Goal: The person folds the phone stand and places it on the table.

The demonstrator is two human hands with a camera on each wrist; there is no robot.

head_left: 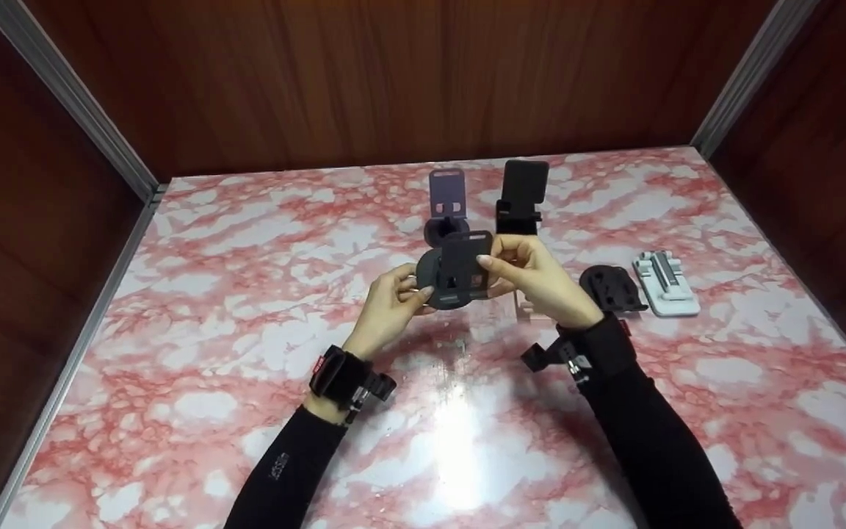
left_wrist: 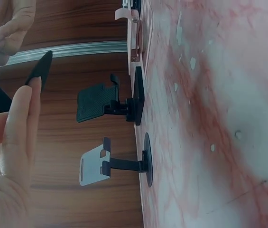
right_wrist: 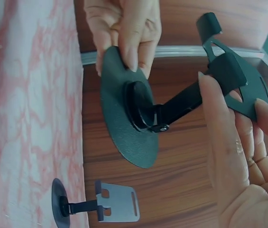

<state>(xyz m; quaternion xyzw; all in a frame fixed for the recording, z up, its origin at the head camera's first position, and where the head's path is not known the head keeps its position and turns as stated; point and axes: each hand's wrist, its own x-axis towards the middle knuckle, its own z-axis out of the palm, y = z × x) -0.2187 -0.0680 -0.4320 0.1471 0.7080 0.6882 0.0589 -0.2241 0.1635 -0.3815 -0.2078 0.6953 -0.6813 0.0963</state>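
Note:
Both hands hold a dark phone stand (head_left: 461, 263) up off the table. My left hand (head_left: 388, 303) pinches the edge of its round base (right_wrist: 124, 114), thumb on one face and fingers on the other. On the other side, my right hand (head_left: 540, 279) grips the slotted phone plate (right_wrist: 250, 85) between thumb and fingers. A hinged arm (right_wrist: 183, 102) joins base and plate, unfolded at an angle in the right wrist view. Only the rim of the base shows in the left wrist view, beyond the left fingers (left_wrist: 22, 118).
Behind the hands stand a purple phone stand (head_left: 447, 195) and a black one (head_left: 524, 187), both upright. A folded black stand (head_left: 612, 288) and a folded white stand (head_left: 667, 285) lie to the right. Wooden panels (head_left: 393, 81) enclose the marbled table (head_left: 210, 353).

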